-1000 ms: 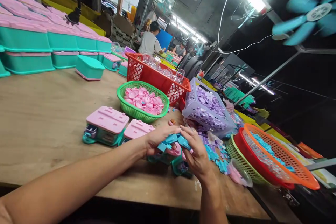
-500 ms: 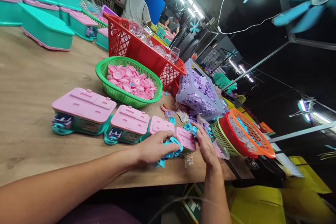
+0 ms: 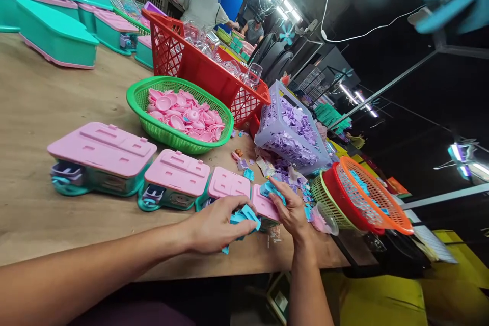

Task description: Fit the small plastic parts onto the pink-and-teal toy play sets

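Blue pieces (image 3: 244, 215): held in both hands, above the tabletop (image 3: 91, 97), near its near edge, toward the right corner.

Left hand (image 3: 221, 225): curled around a cluster, thumb across the top; count not readable. Right hand (image 3: 293, 211): thumb and fingers closed on more of the same; number partly hidden. Hands apart, a gap between them.

Boxes (image 3: 178, 174): four, pink lids, teal bases, in a row along the near edge. Rightmost lies behind the right hand; contact cannot be told. Third is partly covered by the left hand.

Behind the row: green basket (image 3: 168, 135) of pink dishes (image 3: 176, 121). Beyond it, red basket (image 3: 206, 77) of clear parts (image 3: 233, 69). Right of both, purple crate (image 3: 269, 136), filled with purple pieces (image 3: 298, 123). Small purple and blue bits lie loose in front of the crate; one blue bit (image 3: 248, 174) sits a little apart, just behind the boxes.

Right edge: orange basket (image 3: 395, 216), tilted, stacked on others; some blue parts inside. Clear tub (image 3: 331, 221) with pink parts just beside the stack.

Far left: stacked teal containers (image 3: 57, 30). Beyond the far edge, a person in a pale shirt (image 3: 202, 9); another person (image 3: 252, 32) farther off.
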The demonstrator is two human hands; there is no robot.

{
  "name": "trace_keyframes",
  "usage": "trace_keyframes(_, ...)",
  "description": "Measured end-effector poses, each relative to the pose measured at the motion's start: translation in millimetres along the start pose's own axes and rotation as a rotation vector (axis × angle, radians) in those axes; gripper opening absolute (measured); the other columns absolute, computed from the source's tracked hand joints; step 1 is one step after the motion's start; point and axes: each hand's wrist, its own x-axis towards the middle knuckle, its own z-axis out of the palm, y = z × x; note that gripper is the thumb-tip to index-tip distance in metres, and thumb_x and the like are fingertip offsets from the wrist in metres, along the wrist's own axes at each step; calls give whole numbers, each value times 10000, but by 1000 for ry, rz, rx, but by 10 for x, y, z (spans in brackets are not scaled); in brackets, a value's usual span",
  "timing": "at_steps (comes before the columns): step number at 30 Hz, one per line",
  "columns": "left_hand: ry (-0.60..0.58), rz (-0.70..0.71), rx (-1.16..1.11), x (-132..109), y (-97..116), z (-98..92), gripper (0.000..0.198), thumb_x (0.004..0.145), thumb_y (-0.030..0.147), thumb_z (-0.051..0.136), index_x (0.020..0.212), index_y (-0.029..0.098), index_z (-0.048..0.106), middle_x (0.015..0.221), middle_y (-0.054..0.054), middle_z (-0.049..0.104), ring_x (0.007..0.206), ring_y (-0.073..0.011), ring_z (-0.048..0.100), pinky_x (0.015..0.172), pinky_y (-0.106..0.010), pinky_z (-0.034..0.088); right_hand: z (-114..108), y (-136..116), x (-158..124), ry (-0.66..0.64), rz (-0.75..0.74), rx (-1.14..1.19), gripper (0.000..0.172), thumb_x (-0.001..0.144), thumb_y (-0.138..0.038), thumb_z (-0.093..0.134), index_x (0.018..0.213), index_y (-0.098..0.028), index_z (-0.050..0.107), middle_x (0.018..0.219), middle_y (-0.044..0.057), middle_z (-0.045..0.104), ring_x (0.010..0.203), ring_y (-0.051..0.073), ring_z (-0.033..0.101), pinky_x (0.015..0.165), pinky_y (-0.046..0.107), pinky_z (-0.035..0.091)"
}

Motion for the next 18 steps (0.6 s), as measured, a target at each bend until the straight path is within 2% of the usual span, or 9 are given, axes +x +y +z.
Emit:
trace_keyframes(2,57,14,109,44,58,-59,234,863,346,519,989,173,615,798,1,608,696,-137,540,643,-213,418,-42,-10,13,-33,-44,-21,392,935,-269,526,1327,-262,540,1205,72,625,1090,180,586,949,358,476)
trace_keyframes(4,125,15,200,113,101,-89,311,860,352,527,1108,183,611,959,-35,650,851,-185,590,778,-253,444,-59,-9,12,-44,-77,-39,401,937,-250,521,1337,-265,530,1199,72,626,1071,176,597,924,340,489)
trace_keyframes(7,152,11,322,250,165,-43,482,841,330,543,1302,191,533,1225,-105,606,1099,-283,567,954,-348,410,-36,14,-25,-40,-105,-63,413,935,-226,522,1342,-299,520,1216,49,626,1106,173,590,1005,374,444)
trace_keyframes(10,76,-44,501,401,250,71,595,828,300,520,1398,150,443,1226,-202,596,1102,-388,570,915,-467,433,3,51,-74,-28,-93,-91,427,935,-226,528,1346,-336,502,1236,26,623,1131,176,585,1131,478,288)
trace_keyframes(12,43,-72,623,487,302,126,618,821,270,505,1407,91,424,1175,-259,605,1075,-435,575,877,-507,443,19,75,-84,-26,-65,-113,421,937,-246,528,1346,-341,498,1254,29,615,1146,188,581,1151,530,219)
trace_keyframes(15,85,-55,659,538,326,104,535,819,263,509,1318,70,528,1148,-258,619,1075,-431,575,898,-504,434,24,69,-70,-16,-77,-126,400,943,-265,514,1340,-316,510,1273,50,601,1207,213,537,1122,535,279)
trace_keyframes(18,155,10,501,470,276,-21,407,807,308,559,1163,129,639,1107,-166,659,1031,-346,603,921,-416,435,45,-69,-92,81,-151,-151,434,934,-254,513,1366,-283,483,1335,74,542,1298,242,434,1077,520,347)
